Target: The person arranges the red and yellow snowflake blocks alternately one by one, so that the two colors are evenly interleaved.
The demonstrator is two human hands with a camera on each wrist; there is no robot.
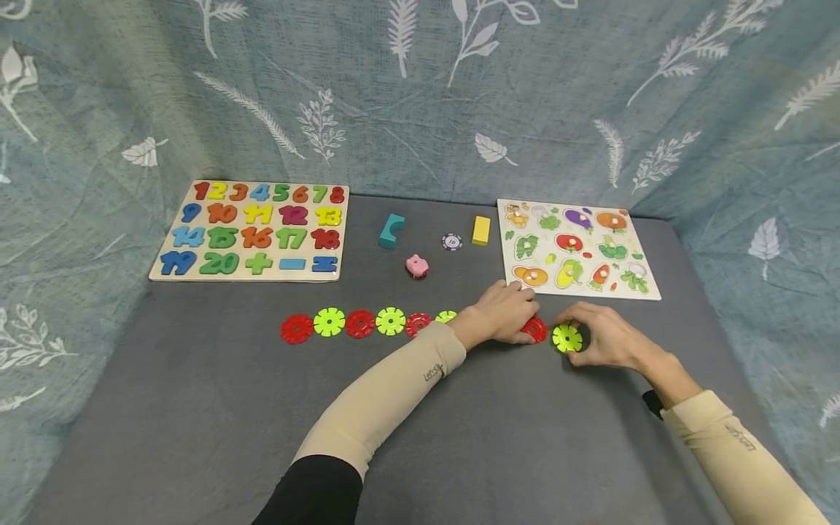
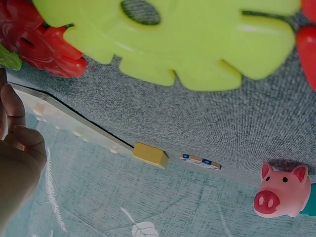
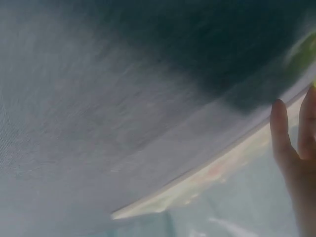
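Observation:
A row of notched plastic discs alternates red and yellow-green on the dark table; a red disc (image 1: 297, 329) is at its left end. My left forearm crosses the row and hides part of it. My left hand (image 1: 502, 313) holds a red notched disc (image 1: 537, 329) at the right, between thumb and fingers. Just beyond, my right hand (image 1: 607, 337) pinches a yellow-green notched disc (image 1: 567, 337) by its edges. A small gap separates these two discs. In the left wrist view, a large yellow-green disc (image 2: 197, 54) lies close to the camera. The right wrist view is blurred.
A number puzzle board (image 1: 275, 273) lies at the back left, a vegetable puzzle board (image 1: 590, 295) at the back right. Between them are a teal arch block (image 1: 391, 231), a poker chip (image 1: 451, 241), a yellow block (image 1: 481, 230) and a pink pig (image 1: 416, 266). A patterned curtain (image 1: 420, 109) hangs behind.

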